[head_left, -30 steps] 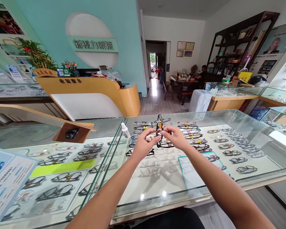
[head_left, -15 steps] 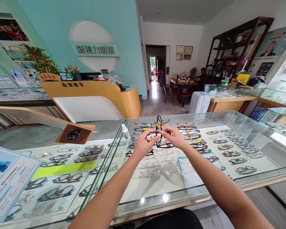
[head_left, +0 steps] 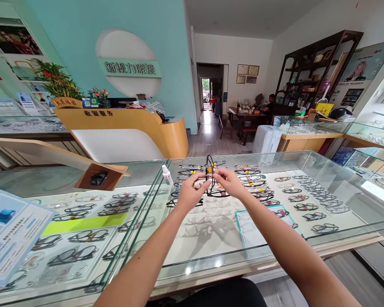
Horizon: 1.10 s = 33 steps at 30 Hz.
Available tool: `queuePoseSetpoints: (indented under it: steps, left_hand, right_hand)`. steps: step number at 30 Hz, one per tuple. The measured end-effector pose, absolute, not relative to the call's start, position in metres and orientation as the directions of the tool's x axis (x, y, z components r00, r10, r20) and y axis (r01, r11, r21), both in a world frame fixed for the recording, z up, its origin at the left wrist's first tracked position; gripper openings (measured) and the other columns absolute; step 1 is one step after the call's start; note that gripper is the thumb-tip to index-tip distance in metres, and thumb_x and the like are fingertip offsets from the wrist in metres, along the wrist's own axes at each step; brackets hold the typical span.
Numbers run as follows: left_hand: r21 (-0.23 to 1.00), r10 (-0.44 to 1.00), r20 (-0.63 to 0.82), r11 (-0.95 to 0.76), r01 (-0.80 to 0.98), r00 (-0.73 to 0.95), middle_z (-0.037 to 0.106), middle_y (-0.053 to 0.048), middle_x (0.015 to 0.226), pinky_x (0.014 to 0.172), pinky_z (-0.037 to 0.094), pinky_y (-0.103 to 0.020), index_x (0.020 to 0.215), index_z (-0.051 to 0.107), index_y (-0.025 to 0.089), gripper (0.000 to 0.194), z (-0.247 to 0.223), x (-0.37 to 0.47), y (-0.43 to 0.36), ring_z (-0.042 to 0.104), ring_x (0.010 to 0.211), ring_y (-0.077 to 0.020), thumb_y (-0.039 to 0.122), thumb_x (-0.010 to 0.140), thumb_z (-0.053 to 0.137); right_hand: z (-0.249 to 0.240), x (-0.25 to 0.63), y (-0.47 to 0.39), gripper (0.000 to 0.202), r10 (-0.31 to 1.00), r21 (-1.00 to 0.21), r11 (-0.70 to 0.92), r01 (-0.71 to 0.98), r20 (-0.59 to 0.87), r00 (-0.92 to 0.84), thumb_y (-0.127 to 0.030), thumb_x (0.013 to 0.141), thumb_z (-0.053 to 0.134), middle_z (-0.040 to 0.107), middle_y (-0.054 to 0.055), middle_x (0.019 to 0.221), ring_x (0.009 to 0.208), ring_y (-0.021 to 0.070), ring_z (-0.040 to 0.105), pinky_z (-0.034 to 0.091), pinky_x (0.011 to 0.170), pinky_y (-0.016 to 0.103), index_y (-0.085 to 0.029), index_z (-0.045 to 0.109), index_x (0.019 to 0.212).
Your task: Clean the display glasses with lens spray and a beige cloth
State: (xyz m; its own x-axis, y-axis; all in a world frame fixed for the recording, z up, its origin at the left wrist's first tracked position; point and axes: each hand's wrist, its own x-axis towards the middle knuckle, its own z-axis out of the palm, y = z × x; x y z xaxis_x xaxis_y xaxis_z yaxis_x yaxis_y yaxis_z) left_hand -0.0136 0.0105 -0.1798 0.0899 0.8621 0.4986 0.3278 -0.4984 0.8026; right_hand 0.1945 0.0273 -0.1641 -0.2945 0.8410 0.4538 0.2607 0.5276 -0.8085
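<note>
A pair of black-framed eyeglasses [head_left: 208,162] is held up on edge above the glass display case [head_left: 208,256], with one rim pointing upward. My left hand [head_left: 192,192] pinches the frame from the left. Something small and whitish shows between its thumb and fingers, too unclear to name. From the other side my right hand [head_left: 229,182] grips the same glasses near the middle with thumb and fingertips. Rows of other eyeglasses [head_left: 252,181] lie behind and beside the hands. A white spray bottle [head_left: 167,175] stands to the left of my left hand.
A teal-edged tray [head_left: 240,230] lies under my right forearm. At left are a wooden stand [head_left: 99,179], a blue-and-white leaflet [head_left: 13,243] and a second display case with glasses. Beyond are a yellow counter [head_left: 176,136], a wrapped suitcase [head_left: 266,138] and a seated person [head_left: 270,104].
The view has shifted slightly, so the hands and glasses appear a little further left. Both hands keep their hold on the eyeglasses, which stay on edge.
</note>
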Motion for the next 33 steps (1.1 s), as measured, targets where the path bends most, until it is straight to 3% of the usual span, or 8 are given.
queuePoseSetpoints:
  steps: [7, 13, 15, 17, 19, 21, 26, 33]
  left_hand:
    - [0.791, 0.855, 0.516, -0.501, 0.352, 0.056, 0.084, -0.009, 0.112, 0.084, 0.06, -0.037, 0.112, 0.078, 0.022, 0.041, -0.186, -0.016, 0.015, 0.078, 0.096, -0.0274, 0.057, 0.089, 0.076]
    - [0.775, 0.844, 0.535, -0.505, 0.378, 0.031, 0.084, -0.012, 0.121, 0.096, 0.06, -0.042, 0.116, 0.08, 0.022, 0.044, -0.19, -0.02, 0.019, 0.079, 0.109, -0.031, 0.058, 0.092, 0.074]
    - [0.771, 0.841, 0.54, -0.507, 0.386, 0.028, 0.084, -0.013, 0.124, 0.103, 0.059, -0.045, 0.116, 0.081, 0.022, 0.045, -0.19, -0.02, 0.02, 0.079, 0.113, -0.0326, 0.058, 0.091, 0.075]
    - [0.768, 0.84, 0.541, -0.509, 0.389, 0.031, 0.084, -0.013, 0.125, 0.106, 0.058, -0.047, 0.117, 0.082, 0.021, 0.045, -0.19, -0.02, 0.019, 0.078, 0.116, -0.0336, 0.058, 0.091, 0.076]
    - [0.765, 0.839, 0.542, -0.513, 0.388, 0.041, 0.084, -0.013, 0.125, 0.107, 0.059, -0.048, 0.117, 0.082, 0.021, 0.045, -0.189, -0.019, 0.018, 0.079, 0.116, -0.0335, 0.058, 0.091, 0.076]
    - [0.761, 0.837, 0.545, -0.521, 0.386, 0.056, 0.085, -0.012, 0.124, 0.105, 0.06, -0.047, 0.117, 0.082, 0.022, 0.044, -0.189, -0.019, 0.017, 0.079, 0.114, -0.0325, 0.057, 0.092, 0.076]
    - [0.738, 0.819, 0.566, -0.553, 0.386, 0.092, 0.085, -0.011, 0.12, 0.097, 0.061, -0.043, 0.116, 0.081, 0.022, 0.041, -0.19, -0.018, 0.015, 0.08, 0.105, -0.0297, 0.056, 0.094, 0.076]
    - [0.674, 0.769, 0.622, -0.623, 0.397, 0.152, 0.083, -0.008, 0.105, 0.088, 0.057, -0.038, 0.109, 0.08, 0.024, 0.031, -0.178, -0.016, 0.008, 0.075, 0.095, -0.0264, 0.051, 0.095, 0.076]
  right_hand:
    - [-0.167, 0.192, 0.028, 0.037, 0.844, -0.765, 0.536, 0.357, 0.474, -0.251, -0.056, 0.101, 0.055, 0.056, -0.002, 0.071, 0.069, 0.0176, 0.049, 0.038, 0.068, 0.031, -0.024, 0.064, 0.085]
    - [-0.161, 0.208, 0.03, 0.031, 0.855, -0.717, 0.447, 0.534, 0.518, -0.02, -0.045, 0.106, 0.052, 0.067, 0.001, 0.069, 0.064, 0.0214, 0.056, 0.038, 0.068, 0.034, -0.024, 0.074, 0.101]
    - [-0.156, 0.214, 0.03, 0.031, 0.83, -0.698, 0.419, 0.58, 0.553, 0.066, -0.042, 0.108, 0.049, 0.075, 0.005, 0.08, 0.073, 0.025, 0.064, 0.043, 0.076, 0.037, -0.024, 0.074, 0.113]
    - [-0.153, 0.218, 0.029, 0.035, 0.795, -0.679, 0.417, 0.604, 0.595, 0.119, -0.044, 0.108, 0.05, 0.08, 0.011, 0.103, 0.091, 0.029, 0.069, 0.047, 0.089, 0.041, -0.022, 0.068, 0.128]
    - [-0.153, 0.217, 0.028, 0.046, 0.751, -0.645, 0.443, 0.622, 0.646, 0.136, -0.052, 0.103, 0.06, 0.077, 0.017, 0.126, 0.11, 0.0333, 0.069, 0.048, 0.102, 0.046, -0.02, 0.061, 0.136]
    - [-0.156, 0.212, 0.027, 0.061, 0.7, -0.584, 0.481, 0.654, 0.705, 0.114, -0.061, 0.096, 0.071, 0.071, 0.021, 0.137, 0.124, 0.0375, 0.066, 0.047, 0.109, 0.051, -0.019, 0.056, 0.138]
    - [-0.168, 0.202, 0.027, 0.068, 0.628, -0.448, 0.504, 0.739, 0.777, 0.042, -0.063, 0.094, 0.076, 0.066, 0.024, 0.143, 0.133, 0.0407, 0.061, 0.047, 0.113, 0.056, -0.018, 0.053, 0.139]
    - [-0.171, 0.198, 0.03, 0.077, 0.579, -0.413, 0.52, 0.748, 0.814, 0.047, -0.065, 0.091, 0.079, 0.065, 0.024, 0.146, 0.139, 0.0417, 0.057, 0.044, 0.119, 0.06, -0.017, 0.05, 0.145]
